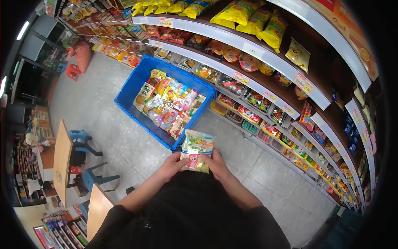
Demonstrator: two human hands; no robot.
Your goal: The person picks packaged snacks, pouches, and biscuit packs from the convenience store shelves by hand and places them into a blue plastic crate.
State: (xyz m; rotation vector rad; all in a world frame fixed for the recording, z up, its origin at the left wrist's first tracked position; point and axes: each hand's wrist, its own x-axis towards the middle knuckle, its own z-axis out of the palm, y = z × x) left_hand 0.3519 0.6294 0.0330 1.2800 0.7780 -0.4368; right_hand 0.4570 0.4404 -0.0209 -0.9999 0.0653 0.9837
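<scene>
A pastel snack packet [197,146] with a pink pony picture is held upright in front of the body. My left hand [171,165] grips its left edge, thumb on the front. On the other edge, my right hand [215,163] holds it the same way. Just beyond the hands, a blue plastic bin [163,140] stands on the floor, with many assorted snack packets [169,97] inside. The packet is close to the bin's near corner and partly overlaps it in view.
Curved store shelves [253,50] with yellow bags [236,14] and boxed sweets run along the right and top. Wooden tables [62,159] and a blue stool [96,178] stand at the left. A red stool [73,71] is at the upper left.
</scene>
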